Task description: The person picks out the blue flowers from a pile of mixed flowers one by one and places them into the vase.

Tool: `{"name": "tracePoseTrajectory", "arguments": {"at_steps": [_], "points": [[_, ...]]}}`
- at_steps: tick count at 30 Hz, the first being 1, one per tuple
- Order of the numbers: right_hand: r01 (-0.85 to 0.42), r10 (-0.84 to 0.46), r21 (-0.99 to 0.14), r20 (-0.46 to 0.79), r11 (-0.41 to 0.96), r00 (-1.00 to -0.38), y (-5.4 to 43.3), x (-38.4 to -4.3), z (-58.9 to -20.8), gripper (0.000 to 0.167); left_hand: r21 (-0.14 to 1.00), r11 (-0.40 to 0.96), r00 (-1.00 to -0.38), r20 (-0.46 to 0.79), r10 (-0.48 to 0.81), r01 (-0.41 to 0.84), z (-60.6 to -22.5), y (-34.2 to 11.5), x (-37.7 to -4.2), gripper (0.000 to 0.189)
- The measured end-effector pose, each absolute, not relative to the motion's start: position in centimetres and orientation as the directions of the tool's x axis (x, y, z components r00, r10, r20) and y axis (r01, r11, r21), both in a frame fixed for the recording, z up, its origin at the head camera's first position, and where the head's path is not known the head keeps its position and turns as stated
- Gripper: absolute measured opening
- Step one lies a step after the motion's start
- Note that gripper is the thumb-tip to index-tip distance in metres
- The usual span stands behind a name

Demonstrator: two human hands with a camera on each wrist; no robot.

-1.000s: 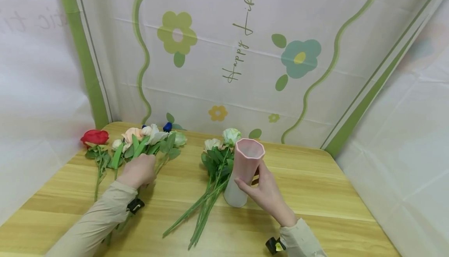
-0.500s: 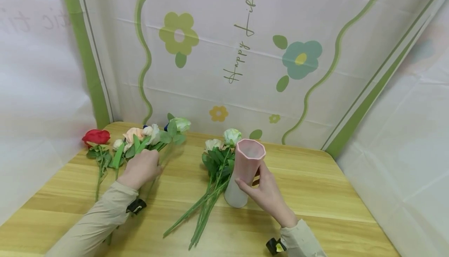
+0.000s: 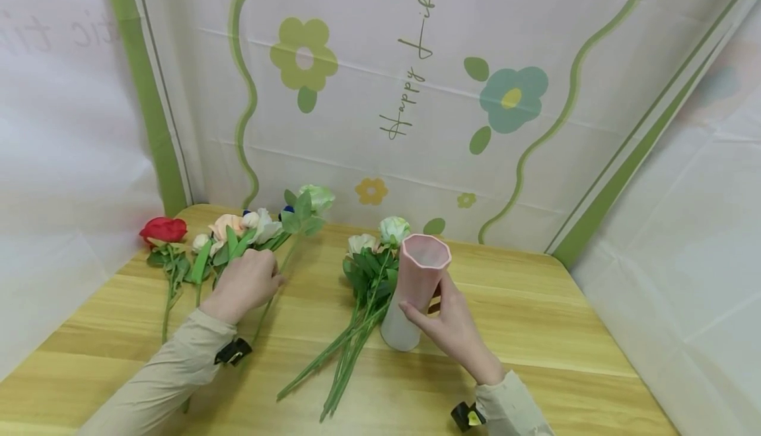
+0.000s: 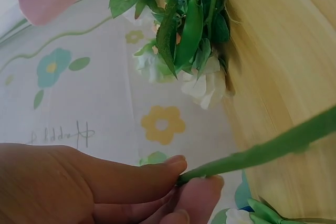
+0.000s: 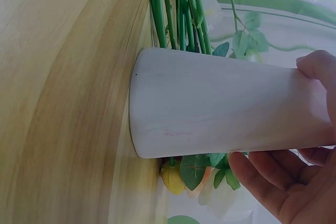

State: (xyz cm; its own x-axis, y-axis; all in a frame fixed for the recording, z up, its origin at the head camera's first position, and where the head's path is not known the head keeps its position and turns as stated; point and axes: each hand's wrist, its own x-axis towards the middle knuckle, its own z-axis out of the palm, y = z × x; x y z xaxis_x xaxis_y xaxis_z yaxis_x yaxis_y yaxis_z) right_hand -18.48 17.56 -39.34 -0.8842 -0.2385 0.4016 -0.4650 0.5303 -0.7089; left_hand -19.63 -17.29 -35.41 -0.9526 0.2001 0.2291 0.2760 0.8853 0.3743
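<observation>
My left hand pinches the green stem of a pale green artificial flower between thumb and fingers. That flower's head is raised above the back edge of the table, its stem slanting down to the front. With my right hand I grip a tall vase, pink at the rim and white below, which stands on the table; thumb and fingers lie on opposite sides of it. Close against the vase's left lies a bunch of flowers, with a white-green bloom and long stems.
At the back left of the wooden table lie a red flower, a peach flower and a white flower. A yellow bud shows behind the vase in the right wrist view. A printed curtain hangs behind.
The left hand has shifted a little right and lifted the pale green flower up and rightward, away from the other left-side flowers. The right hand and vase have stayed in place.
</observation>
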Motion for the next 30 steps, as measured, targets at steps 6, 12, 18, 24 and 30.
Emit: {"name": "tracePoseTrajectory", "arguments": {"at_steps": [6,12,18,24,30], "points": [[-0.463,-0.239,-0.706,0.399,0.536,-0.885,17.5,-18.6,-39.3,0.071,0.391,0.877,-0.953,0.225,0.201,0.278,-35.2,-17.0,-19.5,0.056],[-0.464,-0.241,-0.711,0.399,0.527,-0.885,17.5,-18.6,-39.3,0.070,0.400,0.877,-0.958,0.211,0.194,0.266,-35.1,-16.7,-19.4,0.056],[-0.462,-0.239,-0.709,0.397,0.533,-0.886,17.6,-18.5,-39.4,0.070,0.403,0.875,-0.957,0.216,0.194,0.269,-34.9,-16.4,-19.1,0.055],[-0.466,-0.240,-0.702,0.402,0.538,-0.883,17.6,-18.5,-39.3,0.070,0.409,0.869,-0.954,0.222,0.200,0.278,-34.6,-15.8,-18.7,0.053],[-0.465,-0.241,-0.700,0.400,0.542,-0.884,17.6,-18.6,-39.3,0.072,0.405,0.859,-0.939,0.267,0.216,0.313,-34.5,-14.8,-18.3,0.045]]}}
